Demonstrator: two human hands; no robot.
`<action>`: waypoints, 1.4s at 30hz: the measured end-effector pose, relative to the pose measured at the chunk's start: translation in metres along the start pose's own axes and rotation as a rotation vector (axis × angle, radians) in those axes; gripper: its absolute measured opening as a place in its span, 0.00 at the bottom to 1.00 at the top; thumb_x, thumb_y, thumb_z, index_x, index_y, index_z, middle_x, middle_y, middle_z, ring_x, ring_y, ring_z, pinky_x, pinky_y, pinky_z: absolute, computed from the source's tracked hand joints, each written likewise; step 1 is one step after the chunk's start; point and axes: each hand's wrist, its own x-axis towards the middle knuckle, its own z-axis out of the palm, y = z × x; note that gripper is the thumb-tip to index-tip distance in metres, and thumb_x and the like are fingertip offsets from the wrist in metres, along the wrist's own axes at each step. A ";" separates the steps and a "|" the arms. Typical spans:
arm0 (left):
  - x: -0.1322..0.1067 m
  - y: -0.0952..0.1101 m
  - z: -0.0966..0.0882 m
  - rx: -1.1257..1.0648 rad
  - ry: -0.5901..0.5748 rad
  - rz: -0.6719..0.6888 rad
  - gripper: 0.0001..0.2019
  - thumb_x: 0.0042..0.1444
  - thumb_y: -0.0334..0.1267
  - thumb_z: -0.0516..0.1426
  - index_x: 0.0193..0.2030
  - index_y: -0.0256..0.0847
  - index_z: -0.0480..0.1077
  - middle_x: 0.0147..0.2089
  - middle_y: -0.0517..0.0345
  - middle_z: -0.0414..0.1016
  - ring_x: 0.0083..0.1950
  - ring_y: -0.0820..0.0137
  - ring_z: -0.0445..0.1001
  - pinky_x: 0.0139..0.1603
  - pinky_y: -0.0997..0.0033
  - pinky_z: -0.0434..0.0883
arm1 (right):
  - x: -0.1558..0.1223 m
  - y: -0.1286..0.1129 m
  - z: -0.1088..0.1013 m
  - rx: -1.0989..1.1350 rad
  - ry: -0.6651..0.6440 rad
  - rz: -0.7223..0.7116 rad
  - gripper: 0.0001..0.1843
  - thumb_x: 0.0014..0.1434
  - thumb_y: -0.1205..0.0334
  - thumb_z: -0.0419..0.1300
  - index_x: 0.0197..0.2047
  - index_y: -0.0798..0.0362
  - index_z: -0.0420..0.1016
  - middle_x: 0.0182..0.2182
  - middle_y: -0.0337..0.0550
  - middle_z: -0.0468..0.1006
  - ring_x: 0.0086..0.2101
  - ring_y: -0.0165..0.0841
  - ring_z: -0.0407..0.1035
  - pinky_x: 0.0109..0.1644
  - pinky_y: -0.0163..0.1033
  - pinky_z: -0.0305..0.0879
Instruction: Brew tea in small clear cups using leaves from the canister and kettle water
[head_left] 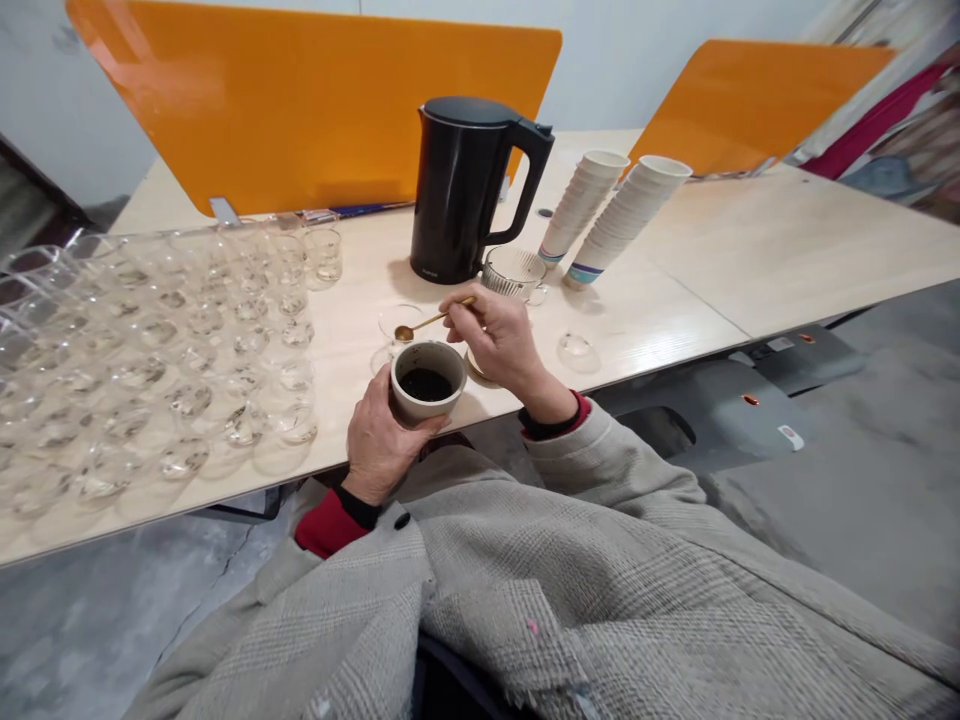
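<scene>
My left hand (384, 435) is wrapped round a white paper cup (427, 405) with dark contents inside, held at the table's front edge. Between the fingers of my right hand (499, 340) is a small gold spoon (427, 323), its bowl just above the cup's far rim. A clear glass (397, 325) stands behind the cup. Beyond my right hand sits a ribbed glass cup (514, 270) with a handle. Under my right hand a round object shows only in part; I cannot make out what it is.
Rows of clear glasses (187, 400) crowd the table's left side. At the back stand a black electric kettle (461, 190) and two leaning stacks of paper cups (626, 220), before orange dividers (300, 100). A small clear glass piece (577, 348) lies to the right. Grey chairs (712, 405) are below.
</scene>
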 end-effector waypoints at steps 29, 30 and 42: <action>0.000 -0.001 -0.002 0.011 0.000 -0.020 0.47 0.46 0.55 0.75 0.71 0.46 0.64 0.67 0.43 0.79 0.67 0.45 0.79 0.65 0.45 0.77 | 0.022 0.125 -0.066 -0.605 0.270 0.267 0.10 0.68 0.64 0.53 0.38 0.51 0.76 0.34 0.46 0.82 0.38 0.39 0.79 0.50 0.46 0.74; 0.000 -0.002 -0.002 0.006 0.001 -0.016 0.47 0.46 0.56 0.75 0.71 0.46 0.64 0.67 0.43 0.79 0.67 0.45 0.79 0.65 0.45 0.78 | 0.020 0.124 -0.068 -0.598 0.272 0.271 0.10 0.68 0.64 0.53 0.40 0.52 0.77 0.34 0.47 0.83 0.38 0.40 0.79 0.50 0.47 0.74; 0.001 0.000 -0.002 0.018 -0.003 -0.032 0.49 0.44 0.57 0.76 0.70 0.45 0.65 0.65 0.42 0.80 0.66 0.44 0.79 0.64 0.45 0.78 | -0.070 0.058 -0.053 -0.617 -0.088 0.228 0.34 0.68 0.38 0.61 0.67 0.52 0.74 0.55 0.58 0.82 0.50 0.48 0.77 0.54 0.55 0.76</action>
